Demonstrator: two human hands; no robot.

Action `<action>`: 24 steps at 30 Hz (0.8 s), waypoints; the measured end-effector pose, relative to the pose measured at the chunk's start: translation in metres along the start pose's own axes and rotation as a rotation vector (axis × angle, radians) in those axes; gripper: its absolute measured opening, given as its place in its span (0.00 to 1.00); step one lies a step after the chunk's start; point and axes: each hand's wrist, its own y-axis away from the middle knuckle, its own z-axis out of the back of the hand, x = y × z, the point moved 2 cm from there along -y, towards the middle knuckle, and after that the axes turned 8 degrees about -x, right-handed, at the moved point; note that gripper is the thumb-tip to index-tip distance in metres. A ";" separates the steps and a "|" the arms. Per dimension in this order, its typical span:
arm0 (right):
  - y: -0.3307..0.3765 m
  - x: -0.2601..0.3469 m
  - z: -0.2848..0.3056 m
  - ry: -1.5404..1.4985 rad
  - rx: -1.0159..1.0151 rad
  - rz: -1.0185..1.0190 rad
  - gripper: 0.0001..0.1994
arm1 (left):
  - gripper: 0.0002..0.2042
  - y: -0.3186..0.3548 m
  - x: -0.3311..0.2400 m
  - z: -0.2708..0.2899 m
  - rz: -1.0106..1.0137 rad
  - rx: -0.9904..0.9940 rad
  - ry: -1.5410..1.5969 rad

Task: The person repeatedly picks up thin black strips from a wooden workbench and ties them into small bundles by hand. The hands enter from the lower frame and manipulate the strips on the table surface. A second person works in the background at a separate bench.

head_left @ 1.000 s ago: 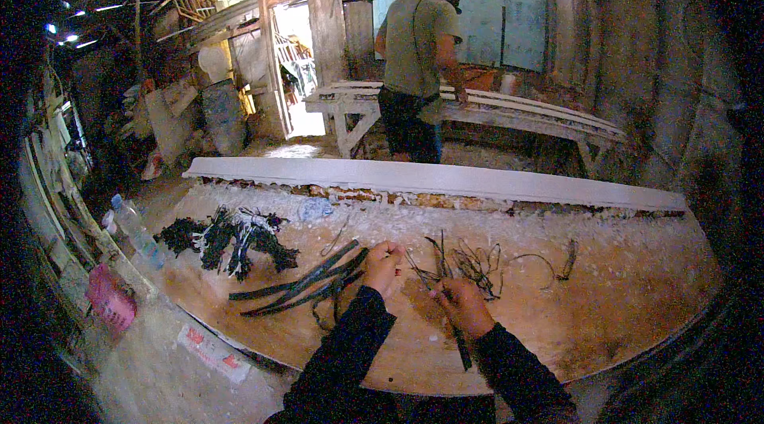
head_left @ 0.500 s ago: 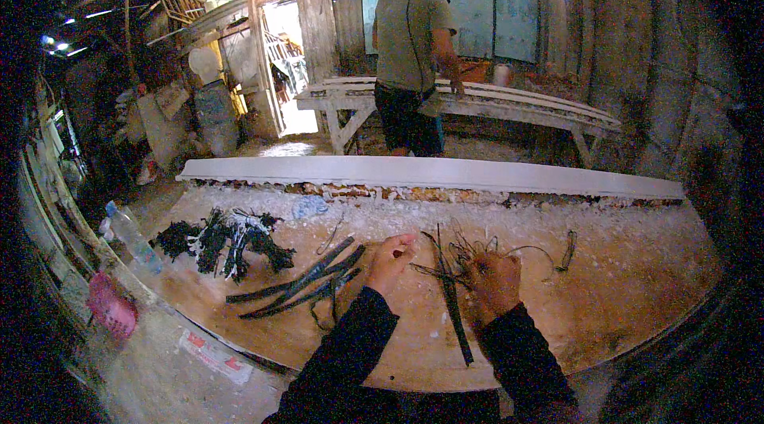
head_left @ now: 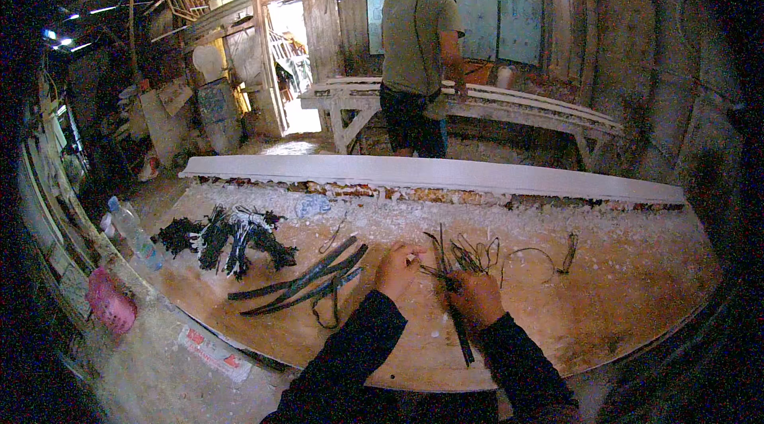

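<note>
My right hand (head_left: 475,296) grips a thin dark strip (head_left: 459,331) that sticks out toward me over the wooden table (head_left: 621,320). My left hand (head_left: 398,266) pinches the far end of the same strip near a tangle of dark wire-like strands (head_left: 469,253). Both forearms are in dark sleeves. Just left of my left hand lie several long dark flat strips (head_left: 306,281) side by side.
A heap of dark bundled pieces (head_left: 227,237) lies at the table's left. A long white board (head_left: 430,173) runs along the far edge. A plastic bottle (head_left: 131,233) and a pink object (head_left: 110,304) stand at left. A person (head_left: 418,50) works at a far bench.
Both hands have shifted slightly up and closer together; the right hand now holds the strip more upright, its tail pointing toward me. The person at the bench has shifted a little.
</note>
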 end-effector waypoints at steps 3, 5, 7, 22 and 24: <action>0.001 0.000 -0.002 -0.002 -0.065 -0.006 0.11 | 0.09 0.002 -0.013 0.005 -0.201 -0.086 -0.036; 0.000 -0.004 -0.005 0.028 -0.053 -0.007 0.10 | 0.10 0.003 -0.016 0.006 -0.090 -0.017 0.021; 0.000 -0.007 -0.009 0.041 -0.049 0.007 0.09 | 0.10 0.005 -0.017 0.006 -0.024 0.036 0.033; 0.000 -0.005 -0.005 -0.016 -0.131 0.049 0.09 | 0.15 0.016 -0.008 -0.016 -0.300 0.130 -0.156; 0.001 -0.003 -0.005 -0.025 -0.066 -0.020 0.09 | 0.15 0.017 -0.016 -0.012 -0.308 0.134 -0.176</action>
